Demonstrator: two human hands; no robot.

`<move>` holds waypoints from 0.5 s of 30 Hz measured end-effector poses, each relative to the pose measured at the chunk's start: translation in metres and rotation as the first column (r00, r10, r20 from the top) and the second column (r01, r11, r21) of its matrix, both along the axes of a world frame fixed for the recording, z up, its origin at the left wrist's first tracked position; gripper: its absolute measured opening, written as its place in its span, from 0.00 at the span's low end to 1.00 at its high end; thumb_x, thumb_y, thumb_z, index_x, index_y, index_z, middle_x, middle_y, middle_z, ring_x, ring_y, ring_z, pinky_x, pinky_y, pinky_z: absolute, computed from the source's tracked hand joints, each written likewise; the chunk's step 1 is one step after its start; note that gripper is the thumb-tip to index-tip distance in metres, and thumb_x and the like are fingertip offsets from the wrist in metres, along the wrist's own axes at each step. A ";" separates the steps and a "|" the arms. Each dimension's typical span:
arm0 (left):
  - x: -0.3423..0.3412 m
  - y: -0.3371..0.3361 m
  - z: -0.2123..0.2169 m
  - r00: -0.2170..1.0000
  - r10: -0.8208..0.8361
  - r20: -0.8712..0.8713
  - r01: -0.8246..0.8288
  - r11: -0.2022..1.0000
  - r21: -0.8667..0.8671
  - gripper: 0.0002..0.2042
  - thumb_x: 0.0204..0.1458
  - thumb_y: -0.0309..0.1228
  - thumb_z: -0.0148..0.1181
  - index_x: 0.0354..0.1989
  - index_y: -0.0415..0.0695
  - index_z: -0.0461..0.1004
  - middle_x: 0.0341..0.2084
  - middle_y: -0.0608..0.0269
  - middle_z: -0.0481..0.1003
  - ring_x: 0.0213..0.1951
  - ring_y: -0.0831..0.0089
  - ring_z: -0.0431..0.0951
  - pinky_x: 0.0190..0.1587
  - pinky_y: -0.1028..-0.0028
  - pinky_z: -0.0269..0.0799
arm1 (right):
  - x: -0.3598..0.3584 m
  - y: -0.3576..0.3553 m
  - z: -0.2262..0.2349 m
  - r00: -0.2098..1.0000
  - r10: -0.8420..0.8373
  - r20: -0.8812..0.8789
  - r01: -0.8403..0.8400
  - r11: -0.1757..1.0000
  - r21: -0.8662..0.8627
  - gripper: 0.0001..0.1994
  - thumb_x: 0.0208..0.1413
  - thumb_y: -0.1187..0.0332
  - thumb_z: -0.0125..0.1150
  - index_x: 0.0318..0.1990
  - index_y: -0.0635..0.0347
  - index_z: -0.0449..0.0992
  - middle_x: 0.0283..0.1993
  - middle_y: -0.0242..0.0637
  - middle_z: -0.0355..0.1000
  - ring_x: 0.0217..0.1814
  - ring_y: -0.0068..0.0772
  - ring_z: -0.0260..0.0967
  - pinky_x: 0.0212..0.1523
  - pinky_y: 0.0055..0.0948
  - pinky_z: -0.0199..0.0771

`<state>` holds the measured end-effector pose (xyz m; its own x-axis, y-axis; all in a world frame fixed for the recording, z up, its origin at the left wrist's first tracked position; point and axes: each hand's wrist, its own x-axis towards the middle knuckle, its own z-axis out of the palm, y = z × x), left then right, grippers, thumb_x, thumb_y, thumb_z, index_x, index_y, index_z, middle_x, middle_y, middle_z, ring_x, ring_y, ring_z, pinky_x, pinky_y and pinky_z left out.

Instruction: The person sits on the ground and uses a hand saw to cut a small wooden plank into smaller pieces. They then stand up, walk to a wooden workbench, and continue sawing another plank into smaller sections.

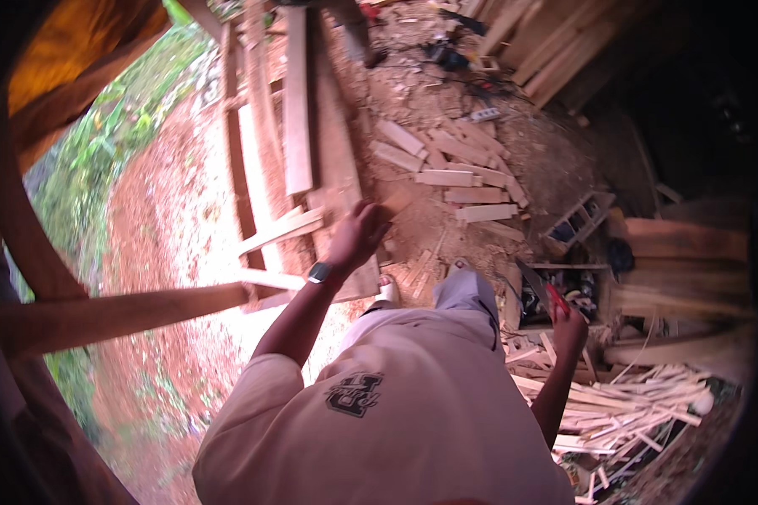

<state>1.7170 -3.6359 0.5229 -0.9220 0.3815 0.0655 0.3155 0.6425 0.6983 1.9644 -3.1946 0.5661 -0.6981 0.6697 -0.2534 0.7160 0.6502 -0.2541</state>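
My left hand, with a watch on its wrist, reaches forward and grips the near end of a wide reddish wooden board that lies among long planks. My right hand hangs low at my right side and is closed on the red handle of a handsaw, whose blade points up and away. My pale shirt fills the lower middle of the view, and below it I see my grey trouser leg and one shoe on the dirt.
Short cut wooden blocks lie scattered on the ground ahead. A heap of thin wood strips sits at my right. A long beam crosses at left over red earth. A small crate and stacked boards stand further right.
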 end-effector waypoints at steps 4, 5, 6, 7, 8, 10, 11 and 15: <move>0.012 -0.038 -0.019 0.992 0.020 0.121 -0.007 0.994 -0.111 0.13 0.62 0.36 0.58 0.51 0.46 0.74 0.52 0.53 0.73 0.51 0.47 0.77 0.54 0.50 0.72 | 0.022 -0.021 -0.007 0.990 -0.010 0.140 -0.017 0.981 0.191 0.20 0.62 0.51 0.59 0.41 0.62 0.83 0.40 0.56 0.80 0.46 0.60 0.78 0.46 0.54 0.74; 0.018 -0.049 -0.037 0.995 0.027 0.094 -0.013 0.990 -0.144 0.12 0.62 0.35 0.58 0.52 0.46 0.74 0.53 0.53 0.73 0.53 0.47 0.77 0.57 0.48 0.70 | 0.023 -0.022 -0.005 0.977 -0.004 0.215 -0.035 0.983 0.182 0.21 0.62 0.52 0.59 0.41 0.64 0.83 0.41 0.56 0.80 0.47 0.61 0.78 0.47 0.53 0.75; 0.023 -0.049 -0.053 0.998 0.026 0.065 -0.014 0.985 -0.171 0.12 0.61 0.34 0.57 0.52 0.47 0.74 0.53 0.54 0.72 0.54 0.48 0.76 0.61 0.47 0.68 | 0.028 -0.018 0.006 0.977 -0.019 0.211 -0.017 0.986 0.169 0.22 0.62 0.51 0.58 0.44 0.65 0.83 0.42 0.58 0.79 0.47 0.63 0.78 0.49 0.55 0.75; 0.028 -0.051 -0.068 0.999 -0.005 0.041 0.012 0.988 -0.154 0.15 0.60 0.32 0.57 0.55 0.47 0.73 0.56 0.51 0.70 0.60 0.49 0.71 0.68 0.42 0.59 | 0.038 -0.014 0.009 0.974 -0.032 0.225 -0.017 0.977 0.213 0.22 0.62 0.52 0.58 0.44 0.66 0.83 0.41 0.59 0.79 0.45 0.63 0.78 0.48 0.55 0.75; 0.033 -0.057 -0.081 0.999 -0.008 -0.034 0.002 0.984 -0.181 0.17 0.60 0.32 0.58 0.57 0.47 0.73 0.58 0.50 0.69 0.63 0.49 0.69 0.69 0.42 0.57 | 0.043 -0.012 0.013 0.971 -0.052 0.234 -0.010 0.967 0.256 0.22 0.62 0.53 0.58 0.44 0.67 0.83 0.40 0.60 0.79 0.44 0.64 0.78 0.47 0.54 0.76; 0.043 -0.062 -0.095 0.983 -0.034 -0.179 -0.008 0.974 -0.225 0.20 0.59 0.32 0.59 0.60 0.47 0.71 0.62 0.48 0.66 0.67 0.49 0.65 0.71 0.41 0.55 | 0.051 -0.012 0.024 0.993 0.005 0.118 -0.040 0.956 0.289 0.21 0.64 0.55 0.58 0.43 0.70 0.83 0.37 0.59 0.79 0.39 0.60 0.79 0.43 0.50 0.78; 0.046 -0.068 -0.094 0.999 -0.054 -0.009 0.050 0.976 -0.214 0.26 0.59 0.33 0.57 0.67 0.44 0.65 0.69 0.44 0.60 0.74 0.50 0.55 0.74 0.44 0.49 | 0.057 -0.011 0.031 0.998 0.028 0.063 -0.046 0.949 0.311 0.21 0.64 0.56 0.58 0.42 0.71 0.82 0.36 0.59 0.79 0.36 0.57 0.80 0.40 0.48 0.79; 0.055 -0.083 -0.108 0.998 -0.061 0.018 0.062 0.993 -0.097 0.29 0.56 0.34 0.61 0.66 0.40 0.63 0.67 0.45 0.62 0.74 0.43 0.52 0.77 0.49 0.46 | 0.064 -0.006 0.022 0.899 -0.255 -0.357 0.290 0.956 0.047 0.20 0.67 0.55 0.59 0.47 0.69 0.78 0.27 0.41 0.75 0.30 0.41 0.79 0.32 0.39 0.79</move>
